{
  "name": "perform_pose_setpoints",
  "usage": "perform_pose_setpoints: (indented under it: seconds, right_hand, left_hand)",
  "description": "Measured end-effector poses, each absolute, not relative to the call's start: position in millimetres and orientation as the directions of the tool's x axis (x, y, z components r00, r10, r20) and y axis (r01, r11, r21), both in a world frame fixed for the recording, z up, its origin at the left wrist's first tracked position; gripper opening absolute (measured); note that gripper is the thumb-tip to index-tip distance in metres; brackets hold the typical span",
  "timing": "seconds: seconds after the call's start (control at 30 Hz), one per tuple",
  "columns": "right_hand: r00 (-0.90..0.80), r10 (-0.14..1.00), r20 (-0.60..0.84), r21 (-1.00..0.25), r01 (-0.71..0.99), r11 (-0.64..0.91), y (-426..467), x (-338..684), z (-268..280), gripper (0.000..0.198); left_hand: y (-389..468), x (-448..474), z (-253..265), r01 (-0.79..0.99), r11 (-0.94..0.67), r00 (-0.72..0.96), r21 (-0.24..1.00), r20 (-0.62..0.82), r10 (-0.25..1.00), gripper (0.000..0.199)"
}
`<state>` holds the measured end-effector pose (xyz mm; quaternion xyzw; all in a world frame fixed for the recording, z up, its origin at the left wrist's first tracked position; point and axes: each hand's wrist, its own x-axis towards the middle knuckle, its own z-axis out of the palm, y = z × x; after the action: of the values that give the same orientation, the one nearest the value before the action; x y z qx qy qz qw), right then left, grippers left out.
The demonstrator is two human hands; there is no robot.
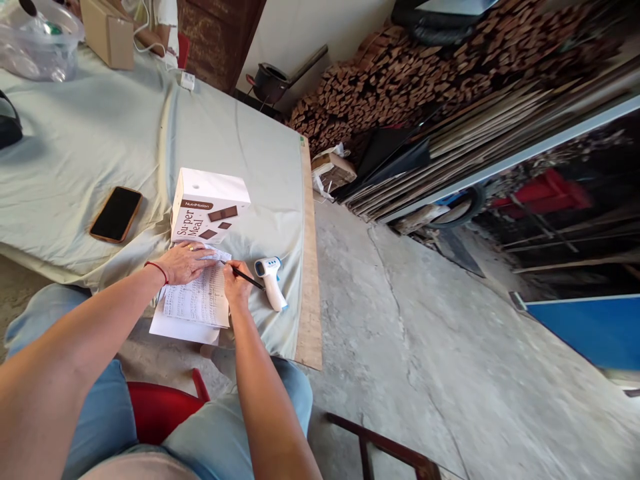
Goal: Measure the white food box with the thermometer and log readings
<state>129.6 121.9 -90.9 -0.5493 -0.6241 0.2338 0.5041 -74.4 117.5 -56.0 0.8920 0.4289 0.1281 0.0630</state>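
My right hand (237, 285) grips a black pen (250, 278), its tip against a sheet of paper (197, 298) covered in rows of handwriting. Flat on the upper part of that sheet rests my left hand (186, 263), fingers stretched out and pointing right. The sheet overhangs the table's near edge, with a blank white page (183, 327) beneath it. Just beyond my left hand stands a white and brown Super Meal box (210, 207). A white and blue infrared thermometer (271, 283) lies to the right of my right hand.
A phone (116, 214) lies on the cloth-covered table (115, 120) at left. Farther back are a cardboard box (109, 33), a clear plastic tub (40, 43) and a white charger (187, 81). A co-worker's arm (153, 39) shows behind them. Stacked firewood (360, 87) lines the wall.
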Motion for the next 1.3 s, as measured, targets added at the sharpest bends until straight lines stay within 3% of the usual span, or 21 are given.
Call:
perform_pose_setpoints:
  seconds: [0.13,1.0,1.3]
  right_hand:
    - [0.113,0.915,0.388,-0.836,0.461,0.298,123.4,129.9,-93.6,0.022]
    - [0.203,0.894,0.4,-0.828,0.498,0.257,124.5,130.3,-99.9,0.021]
    - [0.185,0.894,0.407,-0.799,0.546,0.251,124.5,128.8,-100.7,0.02]
  left_hand:
    - [117.6,-74.0,-54.7,0.762,-0.63,0.616,0.153,0.128,0.777,0.041]
    - [117.8,-73.5,-55.4,0.765,-0.634,0.622,0.114,0.122,0.773,0.043]
    - [118.4,-73.6,-59.6,0.749,-0.655,0.63,0.101,0.199,0.751,0.038]
